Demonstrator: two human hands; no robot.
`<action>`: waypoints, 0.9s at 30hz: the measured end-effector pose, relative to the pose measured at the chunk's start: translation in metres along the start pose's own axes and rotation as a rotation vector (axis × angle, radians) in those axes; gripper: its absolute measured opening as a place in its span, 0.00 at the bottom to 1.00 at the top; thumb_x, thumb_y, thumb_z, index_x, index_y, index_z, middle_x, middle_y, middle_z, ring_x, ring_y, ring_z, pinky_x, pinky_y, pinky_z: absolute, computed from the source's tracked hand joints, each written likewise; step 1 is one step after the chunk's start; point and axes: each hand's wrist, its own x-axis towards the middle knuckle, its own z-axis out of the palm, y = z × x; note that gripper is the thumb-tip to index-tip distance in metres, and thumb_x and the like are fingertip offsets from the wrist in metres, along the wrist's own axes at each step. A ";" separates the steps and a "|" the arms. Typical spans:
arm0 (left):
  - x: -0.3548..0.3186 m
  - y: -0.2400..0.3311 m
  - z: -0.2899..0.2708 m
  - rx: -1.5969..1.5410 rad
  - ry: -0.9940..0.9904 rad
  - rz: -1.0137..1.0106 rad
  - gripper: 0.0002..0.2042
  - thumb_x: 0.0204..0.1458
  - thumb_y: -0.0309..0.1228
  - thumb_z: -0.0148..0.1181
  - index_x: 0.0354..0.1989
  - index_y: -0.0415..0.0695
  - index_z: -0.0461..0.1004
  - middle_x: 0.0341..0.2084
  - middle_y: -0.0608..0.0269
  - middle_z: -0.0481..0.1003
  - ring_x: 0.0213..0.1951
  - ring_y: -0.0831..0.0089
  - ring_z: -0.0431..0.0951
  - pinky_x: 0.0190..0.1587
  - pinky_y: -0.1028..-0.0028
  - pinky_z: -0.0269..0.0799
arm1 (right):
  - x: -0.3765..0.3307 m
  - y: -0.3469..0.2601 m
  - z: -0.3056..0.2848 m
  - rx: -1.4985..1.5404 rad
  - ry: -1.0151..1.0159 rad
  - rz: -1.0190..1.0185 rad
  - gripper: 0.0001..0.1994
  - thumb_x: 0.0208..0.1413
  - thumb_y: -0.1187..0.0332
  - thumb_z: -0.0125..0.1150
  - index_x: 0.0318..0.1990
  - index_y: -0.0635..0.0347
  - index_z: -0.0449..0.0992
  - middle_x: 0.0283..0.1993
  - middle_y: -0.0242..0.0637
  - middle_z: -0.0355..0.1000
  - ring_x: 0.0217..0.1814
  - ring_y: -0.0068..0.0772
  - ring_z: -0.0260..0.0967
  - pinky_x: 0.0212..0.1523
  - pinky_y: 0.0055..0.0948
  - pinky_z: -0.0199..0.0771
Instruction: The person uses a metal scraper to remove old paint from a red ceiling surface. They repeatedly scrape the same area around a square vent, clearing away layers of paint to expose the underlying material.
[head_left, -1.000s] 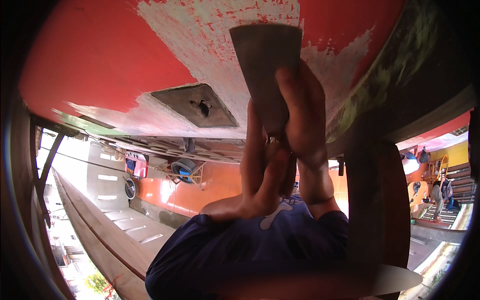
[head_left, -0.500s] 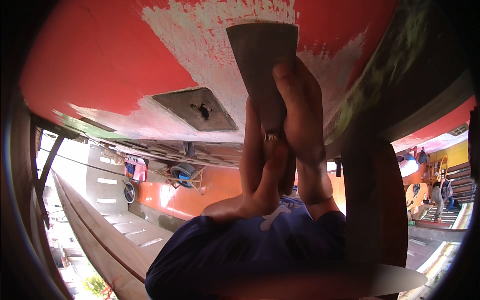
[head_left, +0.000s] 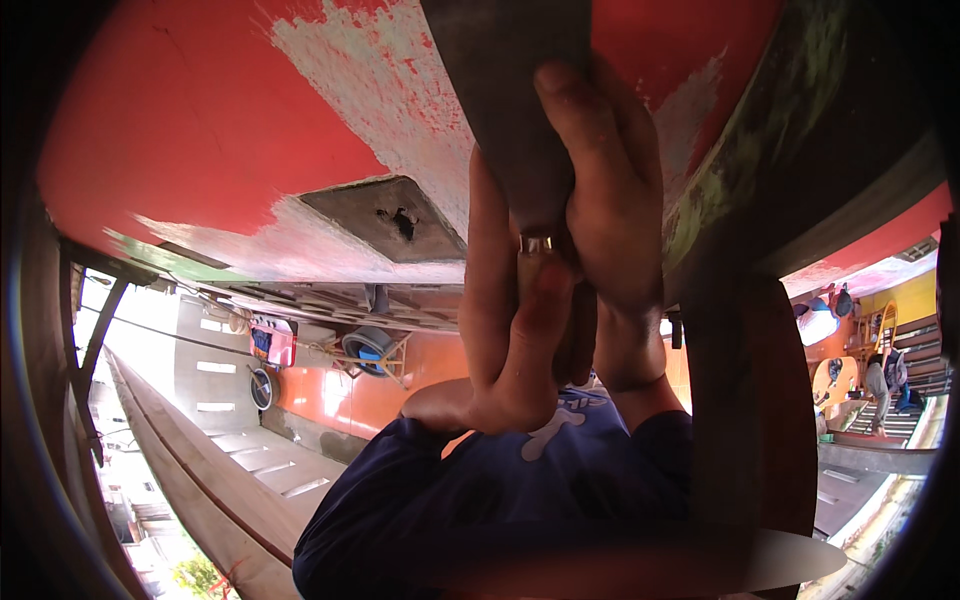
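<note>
**Both hands on a scraper against a red hull**

Our fingers are closed, all of them wrapped round one tool: a broad metal scraper (head_left: 505,90) that we push up against the painted surface overhead. The right hand (head_left: 610,210) sits higher, its fingers (head_left: 575,120) laid flat along the blade and pressing it to the hull. The left hand (head_left: 505,330) grips lower down, curled round the handle just under a small brass ring (head_left: 537,243) where blade meets handle, thumb lying up the front. The two hands touch each other along their length.

The scraper's blade runs up out of the top edge of the view, so we cannot see its working edge. It lies over a pale patch (head_left: 385,90) where the red paint is gone (grey-white, rough and flaky at the borders). The red hull (head_left: 190,130) fills the upper left. Just left of our hands sits a dark, flat, four-sided plate (head_left: 385,220) set into the bare area, with a ragged hole in its middle.

Our dark blue sleeves (head_left: 520,490) come in from the lower edge. To the right stands a dark post (head_left: 745,400), close beside the right wrist. Far off at the right edge a person (head_left: 880,385) stands near some steps.
</note>
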 end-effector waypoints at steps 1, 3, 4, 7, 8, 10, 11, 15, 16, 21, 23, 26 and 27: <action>-0.001 0.000 0.000 -0.011 0.028 -0.019 0.38 0.58 0.40 0.40 0.70 0.33 0.30 0.55 0.44 0.64 0.25 0.82 0.72 0.24 0.83 0.65 | -0.001 0.000 0.000 0.047 -0.004 -0.036 0.12 0.65 0.64 0.46 0.42 0.65 0.70 0.33 0.30 0.70 0.34 0.19 0.62 0.35 0.25 0.65; -0.003 -0.002 0.002 -0.163 -0.046 0.027 0.38 0.58 0.41 0.40 0.70 0.33 0.31 0.56 0.44 0.63 0.26 0.82 0.72 0.24 0.83 0.66 | -0.002 0.002 0.000 0.030 0.054 0.070 0.12 0.65 0.65 0.45 0.42 0.65 0.70 0.33 0.30 0.70 0.34 0.19 0.62 0.35 0.25 0.65; -0.003 -0.003 0.002 -0.178 -0.044 0.027 0.38 0.58 0.41 0.40 0.70 0.34 0.30 0.56 0.44 0.64 0.25 0.82 0.72 0.24 0.83 0.65 | -0.003 0.002 0.000 0.018 0.082 0.171 0.12 0.65 0.65 0.45 0.42 0.65 0.70 0.33 0.30 0.70 0.34 0.19 0.62 0.35 0.25 0.65; -0.005 0.000 0.000 -0.059 -0.015 -0.073 0.39 0.57 0.41 0.41 0.70 0.34 0.29 0.53 0.44 0.65 0.22 0.82 0.71 0.21 0.83 0.64 | -0.003 0.004 -0.001 -0.016 0.021 0.010 0.12 0.65 0.65 0.45 0.43 0.66 0.70 0.33 0.31 0.70 0.34 0.19 0.62 0.36 0.24 0.65; -0.005 0.002 -0.002 -0.078 -0.019 -0.098 0.40 0.57 0.41 0.41 0.70 0.34 0.28 0.52 0.43 0.66 0.20 0.83 0.70 0.19 0.83 0.64 | -0.003 0.005 -0.002 -0.002 -0.020 0.005 0.12 0.65 0.65 0.45 0.43 0.66 0.70 0.33 0.31 0.70 0.35 0.19 0.62 0.36 0.24 0.65; -0.006 0.006 -0.004 -0.148 0.017 -0.184 0.40 0.57 0.41 0.41 0.69 0.34 0.26 0.48 0.43 0.68 0.16 0.83 0.68 0.16 0.83 0.62 | -0.003 0.005 -0.003 0.072 -0.011 -0.025 0.12 0.65 0.65 0.45 0.44 0.66 0.70 0.34 0.31 0.69 0.35 0.19 0.62 0.36 0.24 0.65; -0.007 0.007 -0.005 -0.122 -0.049 -0.167 0.40 0.57 0.40 0.41 0.69 0.35 0.25 0.47 0.44 0.69 0.14 0.83 0.67 0.14 0.83 0.61 | -0.004 0.006 -0.004 0.028 0.007 0.021 0.12 0.65 0.65 0.45 0.44 0.66 0.70 0.34 0.31 0.69 0.35 0.19 0.62 0.36 0.24 0.65; -0.013 0.003 0.002 -0.161 -0.049 -0.138 0.40 0.58 0.40 0.40 0.69 0.35 0.23 0.41 0.45 0.71 0.09 0.84 0.63 0.10 0.83 0.58 | -0.008 0.008 -0.005 0.027 0.004 0.080 0.12 0.65 0.65 0.45 0.45 0.66 0.69 0.34 0.32 0.70 0.35 0.19 0.62 0.37 0.24 0.65; -0.015 0.003 0.002 -0.155 -0.039 -0.130 0.40 0.58 0.40 0.40 0.69 0.35 0.24 0.42 0.45 0.71 0.09 0.84 0.62 0.10 0.83 0.58 | -0.008 0.008 -0.005 0.039 0.026 0.121 0.12 0.65 0.65 0.45 0.45 0.66 0.69 0.35 0.32 0.70 0.35 0.19 0.62 0.37 0.24 0.65; -0.008 0.001 -0.004 -0.114 -0.069 -0.066 0.39 0.57 0.38 0.41 0.70 0.37 0.27 0.52 0.43 0.65 0.27 0.78 0.72 0.25 0.80 0.68 | -0.004 0.008 -0.004 -0.004 0.005 0.021 0.12 0.65 0.65 0.45 0.44 0.65 0.70 0.33 0.31 0.69 0.34 0.18 0.62 0.36 0.24 0.65; -0.002 0.001 -0.003 -0.112 -0.058 -0.040 0.38 0.57 0.38 0.42 0.70 0.37 0.29 0.56 0.42 0.62 0.38 0.74 0.74 0.35 0.78 0.70 | 0.000 0.005 -0.003 -0.044 0.002 0.001 0.12 0.65 0.65 0.45 0.44 0.65 0.70 0.33 0.31 0.70 0.35 0.19 0.62 0.36 0.24 0.65; 0.002 0.004 0.003 -0.156 0.015 -0.035 0.39 0.56 0.38 0.43 0.71 0.38 0.30 0.61 0.43 0.59 0.54 0.68 0.68 0.51 0.72 0.66 | 0.003 -0.001 -0.002 -0.005 -0.040 0.019 0.12 0.65 0.65 0.45 0.45 0.65 0.70 0.35 0.32 0.70 0.36 0.19 0.63 0.38 0.25 0.66; 0.001 0.006 0.006 -0.177 0.023 -0.045 0.39 0.56 0.38 0.43 0.71 0.38 0.31 0.61 0.44 0.58 0.58 0.66 0.66 0.55 0.70 0.64 | 0.003 -0.002 -0.001 0.039 -0.045 0.031 0.12 0.65 0.65 0.45 0.45 0.65 0.70 0.35 0.32 0.71 0.36 0.19 0.63 0.38 0.25 0.66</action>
